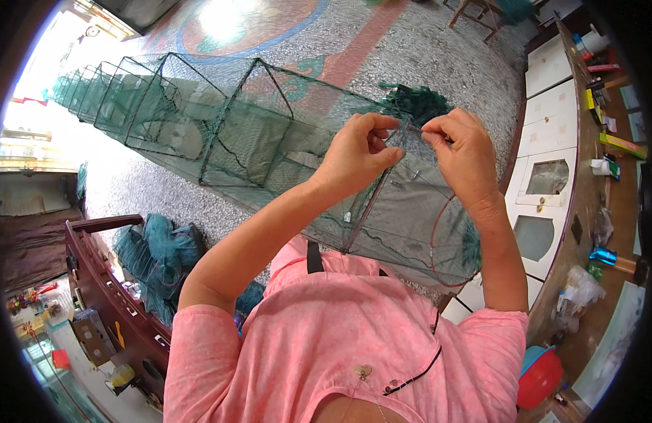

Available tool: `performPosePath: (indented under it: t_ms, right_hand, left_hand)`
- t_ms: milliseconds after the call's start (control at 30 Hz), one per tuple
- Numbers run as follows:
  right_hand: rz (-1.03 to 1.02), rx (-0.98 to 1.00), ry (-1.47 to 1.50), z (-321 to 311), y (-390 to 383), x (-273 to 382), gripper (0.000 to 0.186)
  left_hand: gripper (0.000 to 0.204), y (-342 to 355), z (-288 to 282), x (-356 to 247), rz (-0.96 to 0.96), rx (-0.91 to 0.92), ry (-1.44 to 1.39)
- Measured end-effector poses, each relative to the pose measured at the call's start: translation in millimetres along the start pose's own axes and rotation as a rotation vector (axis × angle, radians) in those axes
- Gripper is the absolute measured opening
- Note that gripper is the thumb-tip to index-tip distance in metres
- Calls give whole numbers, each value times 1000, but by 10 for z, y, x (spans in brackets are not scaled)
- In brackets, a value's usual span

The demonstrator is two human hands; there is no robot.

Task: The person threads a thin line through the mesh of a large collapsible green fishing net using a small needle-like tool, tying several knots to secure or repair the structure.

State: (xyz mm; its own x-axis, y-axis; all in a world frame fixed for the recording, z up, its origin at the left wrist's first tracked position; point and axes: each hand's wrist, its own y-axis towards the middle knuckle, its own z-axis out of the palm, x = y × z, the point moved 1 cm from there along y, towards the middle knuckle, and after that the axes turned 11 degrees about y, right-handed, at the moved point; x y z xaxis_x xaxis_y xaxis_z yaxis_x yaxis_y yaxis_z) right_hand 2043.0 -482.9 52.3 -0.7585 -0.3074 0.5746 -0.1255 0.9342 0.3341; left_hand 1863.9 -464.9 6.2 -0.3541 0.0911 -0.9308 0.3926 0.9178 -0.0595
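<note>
A long green mesh fish trap [245,144] with dark rectangular frames stretches from my lap toward the far left. Above its near section, both hands are raised close together at a frame's top edge. My left hand [361,151] has its fingers curled, with a gap showing between thumb and forefinger; whatever it grips is too fine to tell. Thumb and forefinger of my right hand [463,155] are pinched together, their contents also too small to make out. Just beyond the hands lies a dark green bundle of netting [417,102]. A reddish hoop [433,236] shows in the trap's near end.
Blue-green netting [160,254] is heaped at the left beside a dark red wooden piece of furniture [118,296]. White cabinets [548,134] line the right side. A red basin [537,377] stands at the lower right, and a wooden stool [477,17] at the far right.
</note>
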Motion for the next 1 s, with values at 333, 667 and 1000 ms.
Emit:
performPosePath:
  t_ms: [333, 667, 1000]
  right_hand:
    - [16, -157, 404, 411, 125, 79, 6]
    - [-235, -54, -116, 554, 545, 185, 12]
    - [-256, -337, 853, -75, 852, 525, 13]
  left_hand:
    - [49, 31, 36, 90, -81, 47, -282]
    - [49, 28, 84, 70, -50, -13, -351]
    - [54, -50, 52, -23, 165, -111, -78]
